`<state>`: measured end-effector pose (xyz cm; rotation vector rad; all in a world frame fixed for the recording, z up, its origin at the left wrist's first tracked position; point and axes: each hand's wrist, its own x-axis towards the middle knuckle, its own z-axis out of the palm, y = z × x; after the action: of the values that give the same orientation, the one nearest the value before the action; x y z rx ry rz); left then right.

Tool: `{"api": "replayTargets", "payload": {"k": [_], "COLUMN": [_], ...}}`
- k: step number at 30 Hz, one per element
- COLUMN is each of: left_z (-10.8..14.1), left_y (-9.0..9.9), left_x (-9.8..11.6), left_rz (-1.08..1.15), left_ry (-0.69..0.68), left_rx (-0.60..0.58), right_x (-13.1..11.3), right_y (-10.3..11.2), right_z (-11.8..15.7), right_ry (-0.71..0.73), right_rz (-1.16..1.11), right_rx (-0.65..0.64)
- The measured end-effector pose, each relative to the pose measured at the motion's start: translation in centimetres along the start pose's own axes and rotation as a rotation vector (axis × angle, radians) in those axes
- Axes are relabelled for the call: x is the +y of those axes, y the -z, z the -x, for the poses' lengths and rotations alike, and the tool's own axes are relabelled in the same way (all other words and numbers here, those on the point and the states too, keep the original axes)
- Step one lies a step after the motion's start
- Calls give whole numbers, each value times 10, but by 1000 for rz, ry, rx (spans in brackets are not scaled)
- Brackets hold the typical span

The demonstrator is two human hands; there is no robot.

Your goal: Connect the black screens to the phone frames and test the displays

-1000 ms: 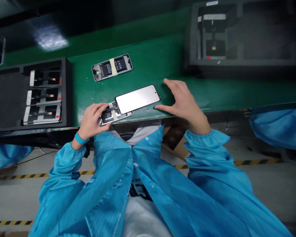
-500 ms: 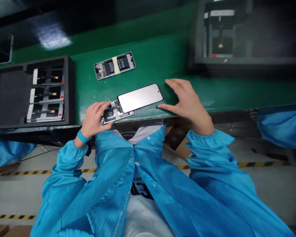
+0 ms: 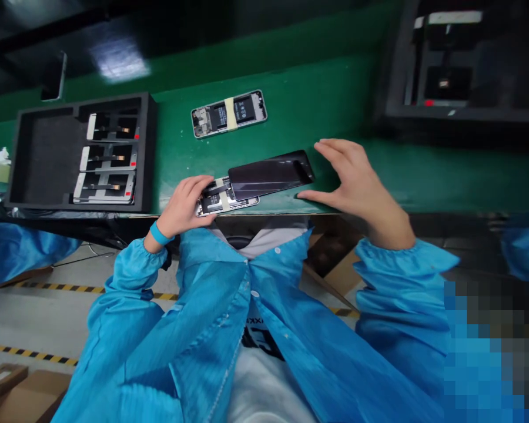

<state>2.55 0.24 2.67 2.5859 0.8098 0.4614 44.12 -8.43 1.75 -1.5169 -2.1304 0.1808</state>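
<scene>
My left hand (image 3: 186, 202) grips the left end of an opened phone body (image 3: 214, 201) at the table's front edge, thumb below and fingers above. Pale tape crosses the body's middle. Its display panel (image 3: 271, 174), now dark and glossy, lies shifted up and to the right, overlapping the body, with a flex cable between them. My right hand (image 3: 346, 179) hovers off the panel's right end, thumb and fingers spread, holding nothing. A second opened phone body (image 3: 229, 114) with a tape strip rests farther back on the green table.
On the left, a black foam tray (image 3: 147, 158) holds several display panels (image 3: 106, 187). Another dark tray (image 3: 423, 111) stands at the right with panels in it. A blue sleeve (image 3: 24, 247) of another person shows at the far left. Cardboard boxes (image 3: 39, 396) sit on the floor.
The display panel has gone from lit white to dark. The view has shifted so the scene sits farther right. Both hands keep nearly the same pose.
</scene>
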Motion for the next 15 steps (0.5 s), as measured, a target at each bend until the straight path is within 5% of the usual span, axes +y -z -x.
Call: {"api": "replayTargets", "payload": {"k": [8,15], "left_z": [-4,-32], "left_y": [11,26], "left_x": [-4,-21], "left_rz": [63,-30], "left_ry": [129,149], "left_rx": [-64,-282], "right_x": [1,-6], "right_y": [-21,-36], "right_z": [-59,-80], "right_ry": [209,457], "right_rz": [-101,-53], "right_rx": [-251,-117]}}
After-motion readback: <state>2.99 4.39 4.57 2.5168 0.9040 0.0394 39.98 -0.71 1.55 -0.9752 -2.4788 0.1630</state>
